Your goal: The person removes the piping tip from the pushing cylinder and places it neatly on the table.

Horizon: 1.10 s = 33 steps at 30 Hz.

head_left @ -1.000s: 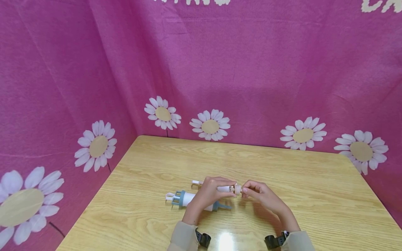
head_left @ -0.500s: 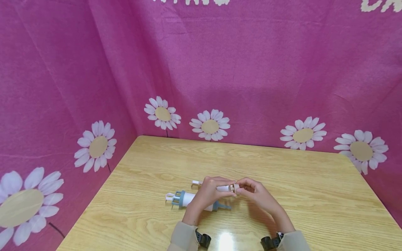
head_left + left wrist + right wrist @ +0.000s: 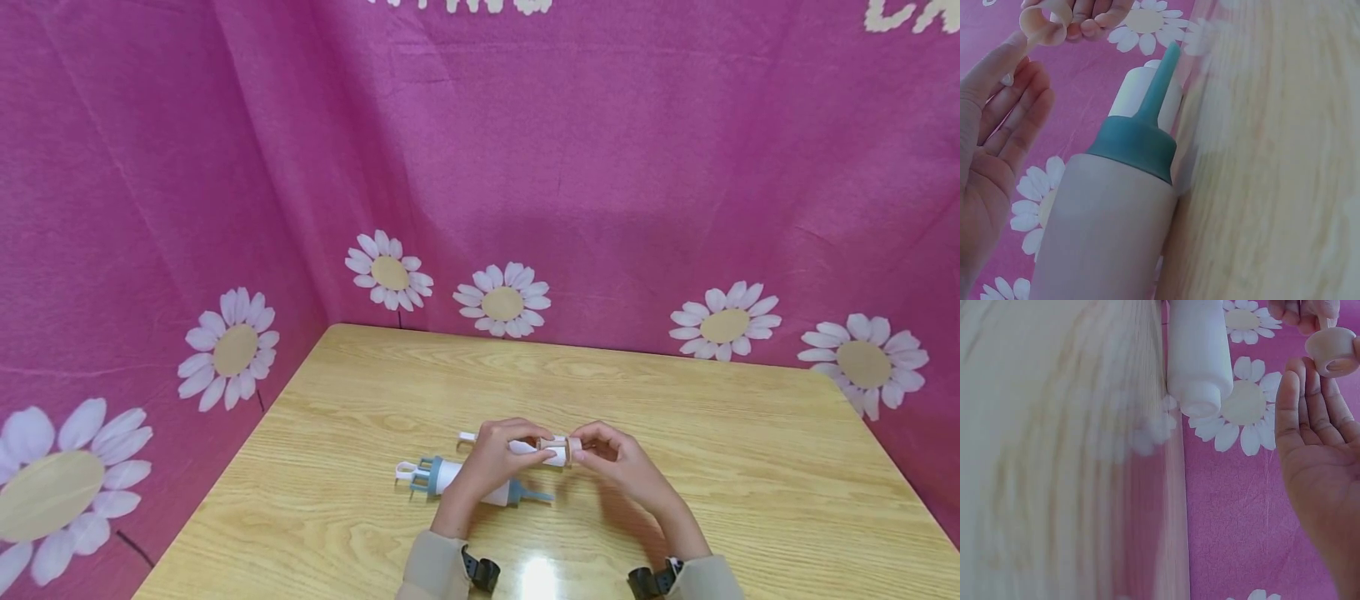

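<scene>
A beige spouted cap [image 3: 1329,347] with a hollow ring is held up between both hands. My left hand [image 3: 498,454] pinches its narrow stem, as the left wrist view shows. On the cap ring [image 3: 1054,31], the thumb and fingers of my right hand [image 3: 626,467] grip the rim. Just beyond and below the hands lies a white bottle [image 3: 1200,356] with a bare neck, partly covered by the left hand in the head view. Nearer me, a second white bottle [image 3: 1107,219] lies on its side, with a teal spouted cap [image 3: 1132,144] on it.
Both bottles lie on a wood-grain table [image 3: 750,467]. A teal pronged part [image 3: 427,473] with a white loop sits at the near bottle's left end. A small white end piece [image 3: 468,436] shows left of the far bottle. Pink flowered cloth [image 3: 585,167] hangs behind.
My right hand has shifted from the cap's right tip onto its ring. The left fingers have drawn slightly left, and more of the far bottle's white end now shows beneath.
</scene>
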{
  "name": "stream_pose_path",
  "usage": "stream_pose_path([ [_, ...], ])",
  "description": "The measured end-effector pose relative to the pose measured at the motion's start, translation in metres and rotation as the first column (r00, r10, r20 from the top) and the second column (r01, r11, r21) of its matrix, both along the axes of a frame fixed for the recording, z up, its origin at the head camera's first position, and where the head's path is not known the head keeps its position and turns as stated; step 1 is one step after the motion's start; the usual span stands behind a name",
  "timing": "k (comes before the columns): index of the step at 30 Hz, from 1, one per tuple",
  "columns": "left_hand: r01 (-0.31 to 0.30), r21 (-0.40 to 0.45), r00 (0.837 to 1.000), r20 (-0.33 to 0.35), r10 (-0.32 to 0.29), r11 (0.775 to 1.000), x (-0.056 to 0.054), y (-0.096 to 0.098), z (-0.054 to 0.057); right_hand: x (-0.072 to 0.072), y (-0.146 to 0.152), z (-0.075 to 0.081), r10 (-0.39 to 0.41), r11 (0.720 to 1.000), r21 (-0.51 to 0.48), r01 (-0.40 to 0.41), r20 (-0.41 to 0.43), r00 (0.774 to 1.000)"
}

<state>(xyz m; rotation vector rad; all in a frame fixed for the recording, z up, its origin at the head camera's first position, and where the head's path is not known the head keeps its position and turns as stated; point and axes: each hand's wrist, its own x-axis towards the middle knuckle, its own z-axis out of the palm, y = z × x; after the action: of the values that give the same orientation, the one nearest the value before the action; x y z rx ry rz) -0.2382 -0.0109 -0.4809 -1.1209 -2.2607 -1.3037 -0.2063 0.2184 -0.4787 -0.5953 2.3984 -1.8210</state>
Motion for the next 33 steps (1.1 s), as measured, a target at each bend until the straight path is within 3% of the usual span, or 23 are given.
stream_pose_path([
  [15,-0.044,0.019,0.999,-0.017,0.044,0.999,-0.004,0.011,-0.005,0.006,0.029,0.0,-0.067,0.997,0.021,0.068,-0.042,0.997],
  [25,-0.016,0.016,0.999,0.046,0.015,1.0,-0.005,0.02,-0.007,0.012,0.046,-0.001,-0.117,0.992,0.039,0.118,-0.027,0.993],
  [33,-0.006,0.019,1.0,0.025,0.006,1.0,-0.004,0.03,-0.007,0.02,0.058,0.0,-0.159,0.986,0.044,0.16,-0.01,0.987],
])
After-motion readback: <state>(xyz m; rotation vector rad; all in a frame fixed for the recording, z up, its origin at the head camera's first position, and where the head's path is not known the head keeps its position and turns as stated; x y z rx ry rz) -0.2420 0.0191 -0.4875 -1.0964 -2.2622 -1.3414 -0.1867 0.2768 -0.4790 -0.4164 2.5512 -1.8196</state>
